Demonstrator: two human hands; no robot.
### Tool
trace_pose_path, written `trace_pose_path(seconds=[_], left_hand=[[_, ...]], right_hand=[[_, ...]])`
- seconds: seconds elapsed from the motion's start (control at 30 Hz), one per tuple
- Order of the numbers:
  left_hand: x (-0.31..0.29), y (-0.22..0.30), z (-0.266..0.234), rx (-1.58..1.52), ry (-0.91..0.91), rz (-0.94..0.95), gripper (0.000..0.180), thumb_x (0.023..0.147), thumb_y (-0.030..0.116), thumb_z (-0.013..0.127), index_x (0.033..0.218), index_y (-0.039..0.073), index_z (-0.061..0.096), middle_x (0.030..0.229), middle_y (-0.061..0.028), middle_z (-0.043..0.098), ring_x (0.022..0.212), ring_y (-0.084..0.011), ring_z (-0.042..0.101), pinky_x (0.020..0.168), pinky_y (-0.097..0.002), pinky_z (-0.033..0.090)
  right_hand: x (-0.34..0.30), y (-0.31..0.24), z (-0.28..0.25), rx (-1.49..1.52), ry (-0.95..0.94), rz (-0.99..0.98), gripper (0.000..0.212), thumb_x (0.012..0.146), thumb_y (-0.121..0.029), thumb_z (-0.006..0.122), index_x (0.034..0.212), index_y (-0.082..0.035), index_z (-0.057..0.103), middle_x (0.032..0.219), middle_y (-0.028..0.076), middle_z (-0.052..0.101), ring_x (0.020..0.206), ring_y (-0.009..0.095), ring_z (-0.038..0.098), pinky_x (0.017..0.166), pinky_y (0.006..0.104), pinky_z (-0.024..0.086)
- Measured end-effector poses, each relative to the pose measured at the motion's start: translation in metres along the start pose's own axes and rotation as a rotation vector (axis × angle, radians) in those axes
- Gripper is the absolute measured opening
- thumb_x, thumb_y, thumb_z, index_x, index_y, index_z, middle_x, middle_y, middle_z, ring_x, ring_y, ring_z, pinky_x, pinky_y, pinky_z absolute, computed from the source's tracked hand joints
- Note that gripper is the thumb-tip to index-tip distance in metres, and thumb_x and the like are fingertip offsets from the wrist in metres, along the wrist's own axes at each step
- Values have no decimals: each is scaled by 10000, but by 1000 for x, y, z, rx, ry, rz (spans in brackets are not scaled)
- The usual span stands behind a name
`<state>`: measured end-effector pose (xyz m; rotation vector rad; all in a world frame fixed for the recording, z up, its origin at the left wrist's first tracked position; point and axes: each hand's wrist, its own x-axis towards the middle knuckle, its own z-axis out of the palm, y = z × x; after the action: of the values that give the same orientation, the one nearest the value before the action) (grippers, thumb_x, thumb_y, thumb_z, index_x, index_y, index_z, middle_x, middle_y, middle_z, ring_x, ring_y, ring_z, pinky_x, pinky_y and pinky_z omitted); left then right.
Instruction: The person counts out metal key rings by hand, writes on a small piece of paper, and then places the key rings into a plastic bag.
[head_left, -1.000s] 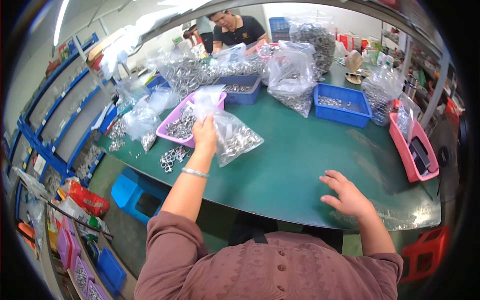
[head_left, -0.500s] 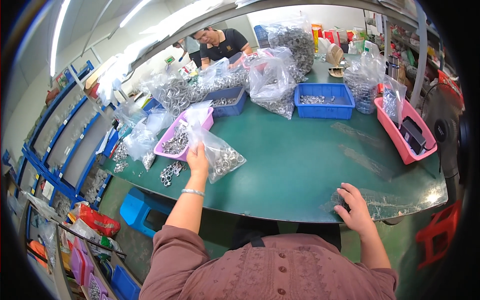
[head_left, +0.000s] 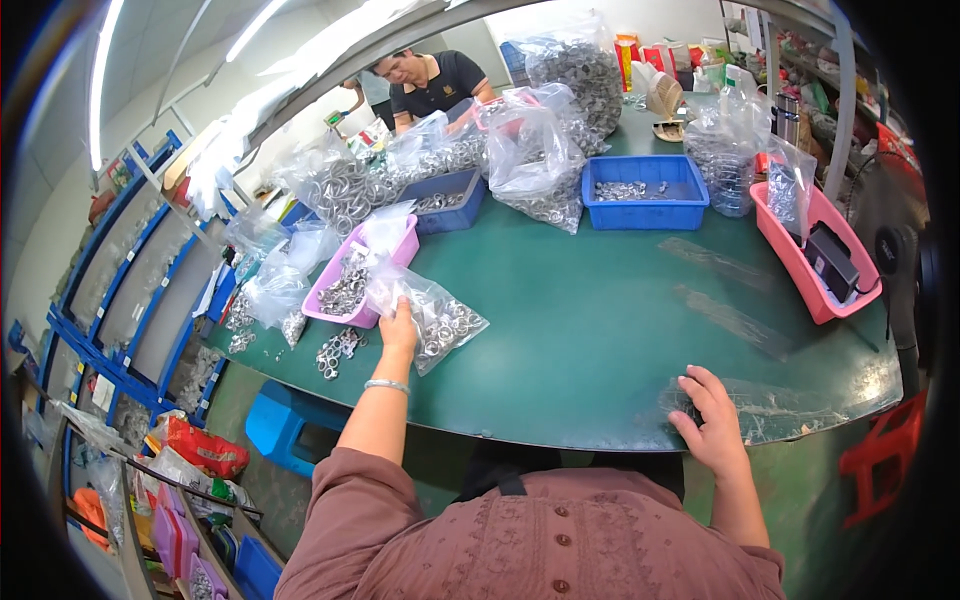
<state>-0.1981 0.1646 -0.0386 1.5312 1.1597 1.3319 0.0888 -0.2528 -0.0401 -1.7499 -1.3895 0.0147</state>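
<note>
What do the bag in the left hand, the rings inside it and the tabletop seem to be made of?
Clear bag: thin plastic film, going by its see-through, creased, glossy look. Silvery rings: probably polished metal, given their bright glints, though coated plastic isn't ruled out. Green tabletop: smooth, faintly glossy sheet, perhaps vinyl or laminate; a sheen shows near its right edge.
</note>
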Motion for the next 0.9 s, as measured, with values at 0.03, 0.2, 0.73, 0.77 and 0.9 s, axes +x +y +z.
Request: trace_pose_path(seconds=[0.03, 0.2, 0.73, 0.77, 0.9], left_hand=[[-2, -5, -4, 6, 10, 2, 423, 933, 259, 522, 1174, -88, 521, 1094, -136, 598, 976, -206, 564, 840, -324, 446], [-10, -8, 4, 73, 48, 90, 391, 942, 263, 505, 1098, -89, 575, 1034, -135, 623, 931, -201, 569, 809, -316, 447], [-12, -14, 4, 48, 126, 195, 310, 939, 207, 500, 1008, -73, 613, 913, -134, 657, 829, -211, 596, 751, -333, 458], [-11, -11, 9, 24, 99, 173, 308, 939, 205, 503, 1008, -73, 614, 918, -132, 655, 838, -207, 594, 755, -331, 457], [-15, -11, 6, 84, 105, 54, 306, 941, 205, 507, 1021, -72, 608, 936, -119, 652, 853, -197, 589, 769, -329, 457]], right_hand=[[1, -1, 1, 9, -4, -7, 451, 723, -135, 708, 1131, -11, 562, 1233, 190, 510, 1089, 368, 522, 895, 396, 450], [-2, 1, 1, 3, 4, 7, 448, 722, -135, 707, 1125, -5, 562, 1230, 193, 509, 1088, 372, 520, 895, 399, 447], [95, -37, 3, -185, -537, -487, 396, 816, -259, 650, 1127, -28, 567, 1200, 189, 519, 1090, 354, 519, 927, 415, 435], [100, -36, 5, -202, -561, -512, 382, 821, -259, 645, 1118, -31, 569, 1153, 172, 541, 1051, 337, 536, 906, 408, 444], [108, -17, 21, -165, -540, -522, 275, 825, -269, 636, 979, -43, 610, 968, 115, 593, 906, 286, 575, 799, 386, 461]])
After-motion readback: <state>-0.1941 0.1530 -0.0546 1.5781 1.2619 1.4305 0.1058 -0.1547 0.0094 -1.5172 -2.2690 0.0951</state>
